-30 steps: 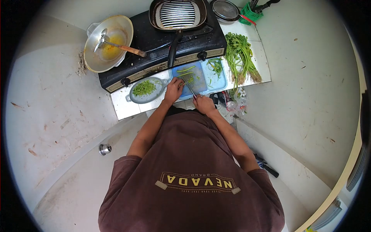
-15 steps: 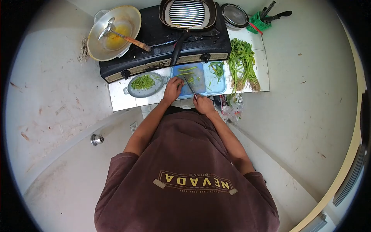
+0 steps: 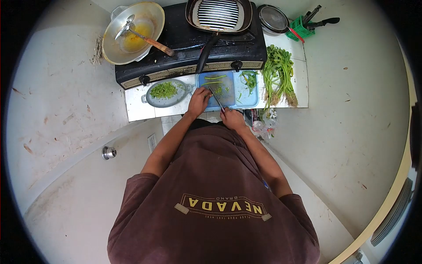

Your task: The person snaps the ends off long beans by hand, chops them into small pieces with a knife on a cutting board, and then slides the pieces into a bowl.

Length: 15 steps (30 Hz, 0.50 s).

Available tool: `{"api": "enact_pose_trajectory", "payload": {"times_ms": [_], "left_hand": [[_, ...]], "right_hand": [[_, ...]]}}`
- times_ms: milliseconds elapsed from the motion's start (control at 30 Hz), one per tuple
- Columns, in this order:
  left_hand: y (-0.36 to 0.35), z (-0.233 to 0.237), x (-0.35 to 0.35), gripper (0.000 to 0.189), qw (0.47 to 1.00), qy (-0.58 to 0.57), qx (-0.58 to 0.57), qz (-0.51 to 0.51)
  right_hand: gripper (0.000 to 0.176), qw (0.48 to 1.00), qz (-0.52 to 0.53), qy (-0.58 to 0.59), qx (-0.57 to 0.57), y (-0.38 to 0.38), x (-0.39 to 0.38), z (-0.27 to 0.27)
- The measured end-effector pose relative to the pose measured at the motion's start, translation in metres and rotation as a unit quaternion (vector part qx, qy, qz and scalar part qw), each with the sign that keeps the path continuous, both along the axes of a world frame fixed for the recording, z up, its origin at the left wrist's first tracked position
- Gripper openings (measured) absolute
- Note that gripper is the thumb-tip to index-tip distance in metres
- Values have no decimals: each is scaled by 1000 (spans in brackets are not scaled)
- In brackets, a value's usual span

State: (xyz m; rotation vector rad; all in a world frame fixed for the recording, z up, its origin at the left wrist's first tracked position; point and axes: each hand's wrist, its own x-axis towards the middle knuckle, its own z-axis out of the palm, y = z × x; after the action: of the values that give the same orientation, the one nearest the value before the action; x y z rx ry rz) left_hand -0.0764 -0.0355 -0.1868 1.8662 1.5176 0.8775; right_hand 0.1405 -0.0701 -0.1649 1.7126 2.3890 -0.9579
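My right hand (image 3: 233, 119) is wrapped round the handle of a knife (image 3: 216, 97), whose blade slants up and left over a blue cutting board (image 3: 229, 100). At the board's left edge, my left hand (image 3: 199, 101) has its fingers bent together beside the blade tip; what they hold is too small to make out. Two green stalks (image 3: 214, 78) lie on the board above my left hand. Small chopped green bits (image 3: 223, 89) are scattered right of the blade. Leafy trimmings (image 3: 249, 81) rest on the board's lighter right part.
Left of the board, a grey oval dish (image 3: 178, 99) holds chopped greens. A black stove (image 3: 176, 57) behind carries a wok (image 3: 110, 44) with a ladle and a grill pan (image 3: 191, 17). Right are leafy greens (image 3: 279, 70), a sieve (image 3: 272, 19) and a green knife basket (image 3: 300, 28).
The view has shifted slightly, so the stove and counter appear a little further right. Both hands stay in nearly the same place at the board, with the knife still held.
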Motion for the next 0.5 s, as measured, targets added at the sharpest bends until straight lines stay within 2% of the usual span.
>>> {"api": "enact_pose_trajectory", "payload": {"times_ms": [267,500], "left_hand": [[0,1,3,10,1000,6,-5,12],[0,2,4,9,1000,2,7,14]], "right_hand": [[39,999,-11,35,-9,17,-15,-8],[40,999,7,22,-24,-2,3,-17]]}}
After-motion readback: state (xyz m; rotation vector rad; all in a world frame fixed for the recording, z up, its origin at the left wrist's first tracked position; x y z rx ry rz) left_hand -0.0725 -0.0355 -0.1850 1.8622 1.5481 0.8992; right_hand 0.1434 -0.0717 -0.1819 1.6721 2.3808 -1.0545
